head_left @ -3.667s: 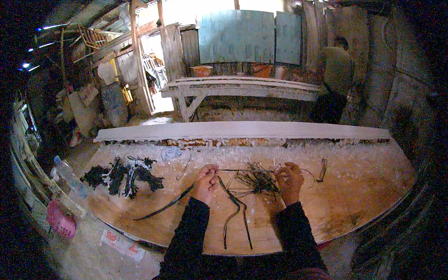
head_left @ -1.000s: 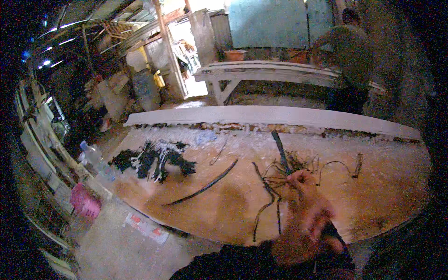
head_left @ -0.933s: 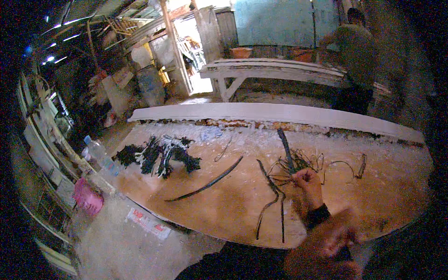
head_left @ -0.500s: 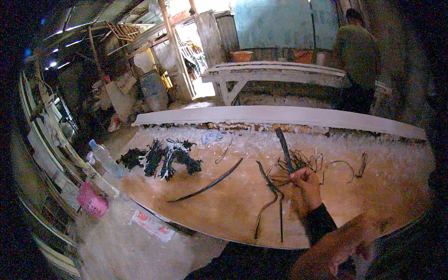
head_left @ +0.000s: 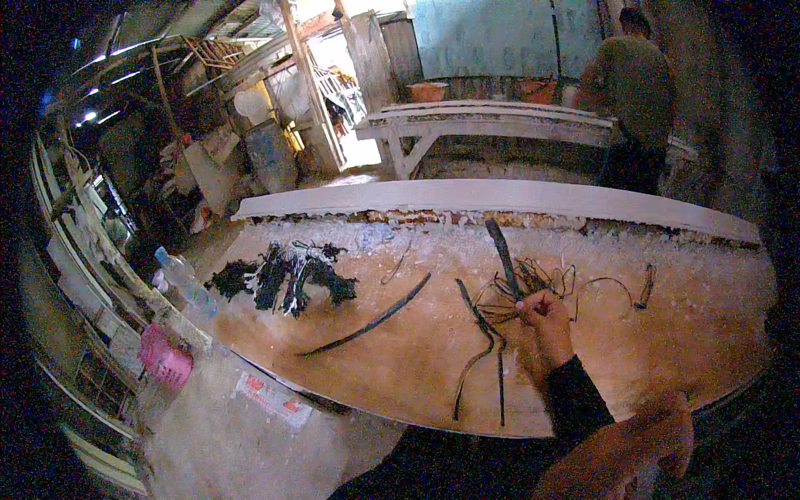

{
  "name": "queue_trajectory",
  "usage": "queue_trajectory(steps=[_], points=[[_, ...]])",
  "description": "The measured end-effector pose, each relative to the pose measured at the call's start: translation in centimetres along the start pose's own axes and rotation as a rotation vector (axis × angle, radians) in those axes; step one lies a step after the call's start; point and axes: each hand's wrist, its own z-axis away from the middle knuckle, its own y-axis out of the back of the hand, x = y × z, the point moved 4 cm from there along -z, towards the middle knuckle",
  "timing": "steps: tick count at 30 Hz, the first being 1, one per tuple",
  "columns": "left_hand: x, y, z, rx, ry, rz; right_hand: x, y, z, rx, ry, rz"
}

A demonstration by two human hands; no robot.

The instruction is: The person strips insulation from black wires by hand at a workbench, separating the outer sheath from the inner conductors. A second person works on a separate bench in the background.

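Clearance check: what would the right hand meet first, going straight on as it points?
Besides the black strip it holds, the right hand would probably meet the tangled dark cords just ahead; depth is unclear, so it might pass above them.

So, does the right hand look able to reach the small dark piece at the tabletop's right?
Probably yes: only thin cord seems to lie between the right hand and the small dark piece, though that hand pinches a dark strip.
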Motion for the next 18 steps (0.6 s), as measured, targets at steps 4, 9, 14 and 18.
queue_trajectory(steps=[4,9,14,18], points=[[0.2,0.0,-0.2,-0.003,-0.028,-0.026,0.6,0.4,-0.7,0.047,0.036,-0.009],[0.3,-0.1,-0.1,0.005,-0.048,-0.07,0.6,0.5,-0.4,-0.01,0.024,-0.03],[-1.4,0.5,0.9,-0.177,0.049,-0.361,1.4,0.7,-0.2,-0.022,-0.046,-0.152],[-7.3,9.5,2.7,0.022,0.374,-0.342,1.9,1.1,-1.0,-0.015,-0.01,-0.134]])
